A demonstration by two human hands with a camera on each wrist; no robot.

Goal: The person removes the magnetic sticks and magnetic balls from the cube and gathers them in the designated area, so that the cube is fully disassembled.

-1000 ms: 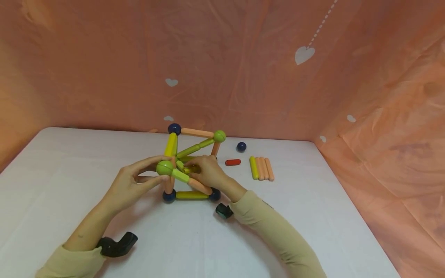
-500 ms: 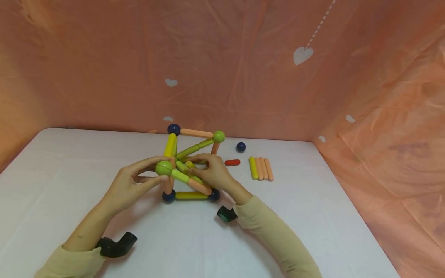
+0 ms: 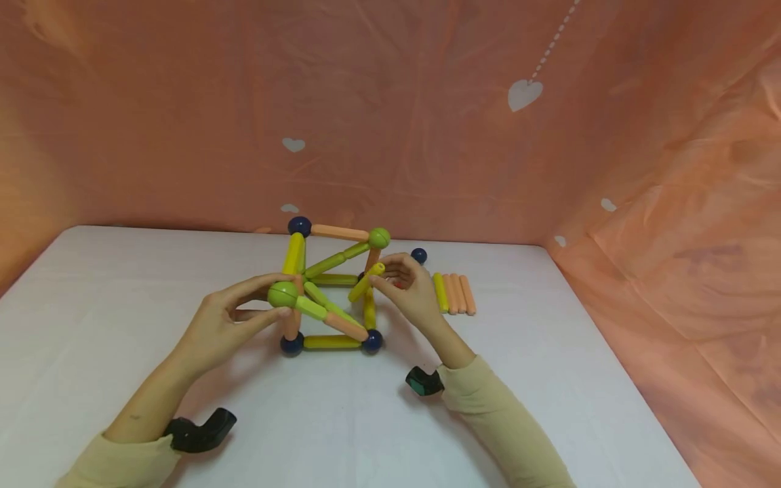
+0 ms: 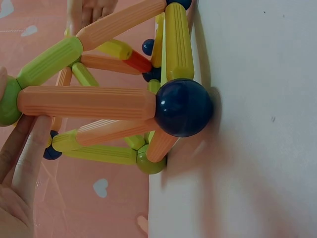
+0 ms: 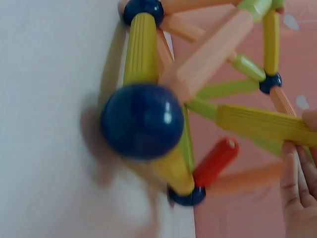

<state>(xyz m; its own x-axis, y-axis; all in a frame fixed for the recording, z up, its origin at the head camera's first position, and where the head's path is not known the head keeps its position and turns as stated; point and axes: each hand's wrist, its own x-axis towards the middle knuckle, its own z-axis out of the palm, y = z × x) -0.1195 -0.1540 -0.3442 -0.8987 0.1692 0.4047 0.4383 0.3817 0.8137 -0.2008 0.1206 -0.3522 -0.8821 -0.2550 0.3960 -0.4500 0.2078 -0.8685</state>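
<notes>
A frame of magnetic rods and balls (image 3: 332,342) stands on the table, joined by dark blue and green balls. My left hand (image 3: 226,325) grips the green ball (image 3: 283,294) at its upper near-left corner; in the left wrist view those fingers lie against an orange rod (image 4: 89,101). At the frame's right side, my right hand (image 3: 421,298) pinches a yellow rod (image 3: 366,282), tilted and held in the air. The right wrist view shows that yellow rod (image 5: 262,121) between thumb and fingers, with a large blue ball (image 5: 142,120) in the foreground.
Right of the frame lie a loose blue ball (image 3: 419,255) and a row of one yellow and several orange rods (image 3: 453,294). A red rod (image 5: 215,161) is mostly hidden behind my right hand in the head view. A pink curtain (image 3: 390,122) hangs behind the table.
My right hand has drawn back to the right, out of the frame's inside, bringing the yellow rod with it. The left hand keeps its hold on the green ball.
</notes>
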